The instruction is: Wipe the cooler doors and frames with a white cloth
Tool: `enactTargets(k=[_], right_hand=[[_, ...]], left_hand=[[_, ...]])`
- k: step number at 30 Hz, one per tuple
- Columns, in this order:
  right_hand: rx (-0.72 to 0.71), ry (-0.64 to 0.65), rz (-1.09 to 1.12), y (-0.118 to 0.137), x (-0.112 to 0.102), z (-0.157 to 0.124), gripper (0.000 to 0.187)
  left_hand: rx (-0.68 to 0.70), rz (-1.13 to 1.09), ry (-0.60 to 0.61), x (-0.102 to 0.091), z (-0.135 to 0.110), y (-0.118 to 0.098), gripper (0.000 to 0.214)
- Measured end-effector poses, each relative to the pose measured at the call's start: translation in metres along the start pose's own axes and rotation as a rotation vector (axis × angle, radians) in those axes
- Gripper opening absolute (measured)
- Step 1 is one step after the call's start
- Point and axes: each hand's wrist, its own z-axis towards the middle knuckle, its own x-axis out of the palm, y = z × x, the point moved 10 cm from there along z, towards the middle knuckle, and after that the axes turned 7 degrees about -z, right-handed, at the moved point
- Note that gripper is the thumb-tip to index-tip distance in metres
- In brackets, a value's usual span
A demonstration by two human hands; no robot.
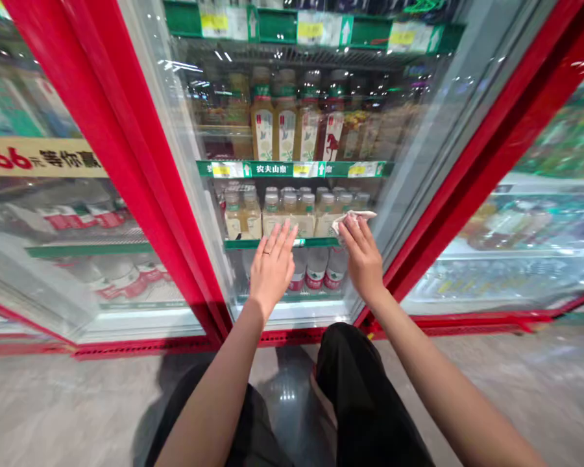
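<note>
Cloth (pixel 354 216), white and crumpled, is being pressed against the glass door (pixel 418 130) of a shop fridge, low on the pane and toward its right edge. The right hand's fingertips (pixel 349 232) are lying close together on the cloth and pinning it flat to the glass, with the right hand (pixel 364 261) angling up from below. Just to the left, at the same height on the door, the fingers (pixel 286 237) of the left hand (pixel 271 264) are stretching out straight and slightly fanned, palm flat on the glass and holding nothing; a ring (pixel 267 251) is showing on one finger. The two hands are sitting near each other without touching. Behind the door, small pale bottles (pixel 282 211) are standing in rows level with the fingertips, taller bottles (pixel 282 126) are lining the shelf above a green price strip (pixel 292 170), and water bottles (pixel 316 269) are standing behind the palms. A red frame (pixel 126 162) is bordering the door on both sides. Below it, both bare forearms are reaching forward over black trousers (pixel 365 402) and a glossy grey floor (pixel 78 402).
</note>
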Motion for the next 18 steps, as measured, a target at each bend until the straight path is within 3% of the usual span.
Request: enactTargets(k=[4,9,13,18], right_hand=[[-0.058,0.059,0.019,0.002,0.003,0.018,0.090],[-0.005,0.001,-0.054,0.002,0.001,0.014,0.089],[-0.006,0.001,-0.058,0.017,0.005,0.008,0.090],[-0.046,0.044,0.002,0.028,0.009,0.025,0.094]], left_hand=[[-0.014,-0.016,0.026,0.004,0.000,0.002,0.089],[-0.034,-0.021,0.000,0.003,0.000,0.006,0.089],[-0.036,-0.021,-0.001,0.003,0.001,0.004,0.086],[-0.040,-0.027,0.022,0.006,0.003,0.001,0.085]])
